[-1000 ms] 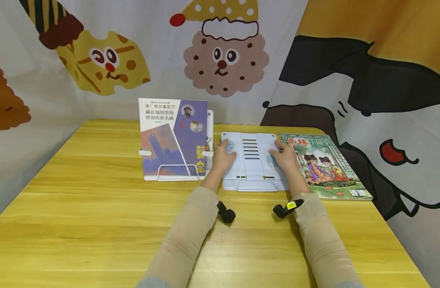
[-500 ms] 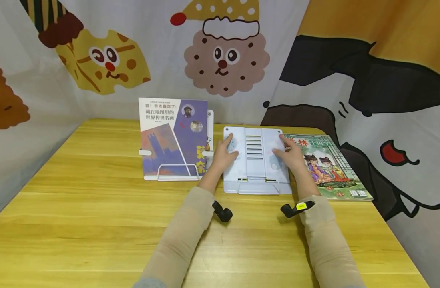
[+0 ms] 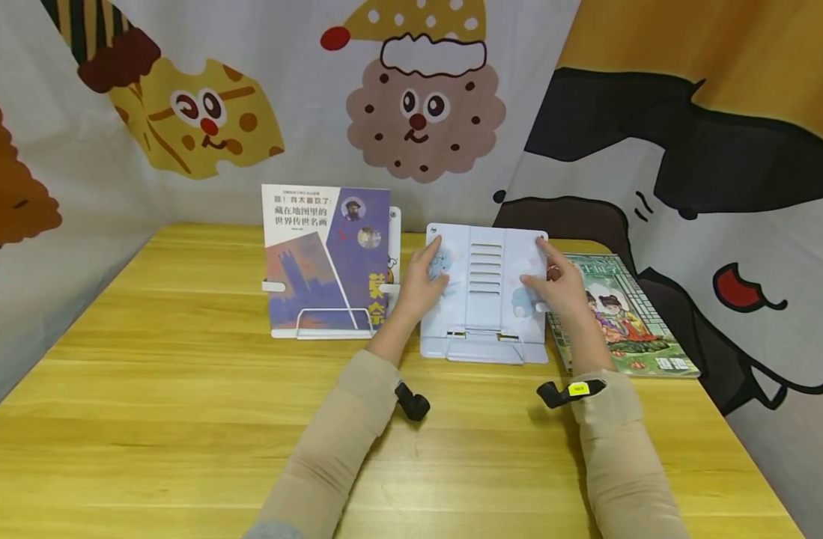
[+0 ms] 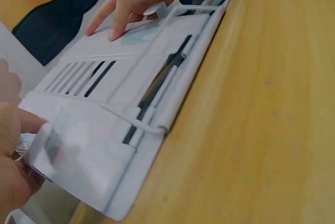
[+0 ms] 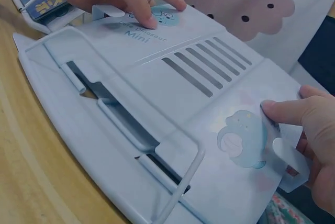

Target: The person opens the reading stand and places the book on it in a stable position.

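Observation:
A white metal book stand (image 3: 484, 292) with a slotted middle, a wire page holder and blue dinosaur prints stands tilted back on the table. My left hand (image 3: 421, 288) grips its left side, thumb on the front panel. On the opposite edge my right hand (image 3: 565, 292) holds it the same way, the thumb (image 5: 285, 110) pressing the front beside a dinosaur print. The fingers behind the panel are partly hidden. Just left of it, a purple and white book (image 3: 326, 258) leans upright on a second white book stand (image 3: 395, 232).
A green illustrated magazine (image 3: 627, 314) lies flat at the right, partly behind my right hand and wrist. The wooden table (image 3: 148, 419) reaches back to a cartoon-printed curtain (image 3: 303, 97). A wrist camera (image 3: 412, 403) sits on the left sleeve, another on the right.
The stand's panel has tilted up, its top edge rising, and the stand has shifted slightly right. Both hands have moved with it, the right one farther right over the magazine.

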Demonstrator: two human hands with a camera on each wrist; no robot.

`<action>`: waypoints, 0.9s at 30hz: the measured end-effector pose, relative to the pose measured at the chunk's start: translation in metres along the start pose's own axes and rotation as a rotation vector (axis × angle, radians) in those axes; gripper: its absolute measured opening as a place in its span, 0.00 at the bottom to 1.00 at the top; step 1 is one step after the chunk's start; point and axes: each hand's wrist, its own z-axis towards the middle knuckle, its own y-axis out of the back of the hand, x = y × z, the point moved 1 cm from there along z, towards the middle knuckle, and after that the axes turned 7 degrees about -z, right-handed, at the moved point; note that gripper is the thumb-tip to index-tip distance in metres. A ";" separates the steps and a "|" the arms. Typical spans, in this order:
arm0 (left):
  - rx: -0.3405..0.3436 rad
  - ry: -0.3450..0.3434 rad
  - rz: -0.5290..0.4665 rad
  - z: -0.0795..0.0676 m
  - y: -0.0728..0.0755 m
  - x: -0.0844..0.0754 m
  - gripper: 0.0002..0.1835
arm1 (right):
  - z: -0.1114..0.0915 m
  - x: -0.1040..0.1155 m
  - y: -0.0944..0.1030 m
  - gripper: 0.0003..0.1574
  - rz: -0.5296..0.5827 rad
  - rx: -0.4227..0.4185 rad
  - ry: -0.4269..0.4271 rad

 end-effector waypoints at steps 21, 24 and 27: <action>0.089 -0.284 0.039 -0.009 0.041 -0.047 0.35 | -0.025 0.058 0.014 0.45 0.094 -0.122 0.255; 0.129 -0.319 0.049 -0.015 0.043 -0.053 0.34 | -0.022 0.055 0.011 0.45 0.090 -0.149 0.271; 0.169 -0.329 0.034 -0.021 0.043 -0.058 0.33 | -0.018 0.045 0.007 0.45 0.096 -0.168 0.259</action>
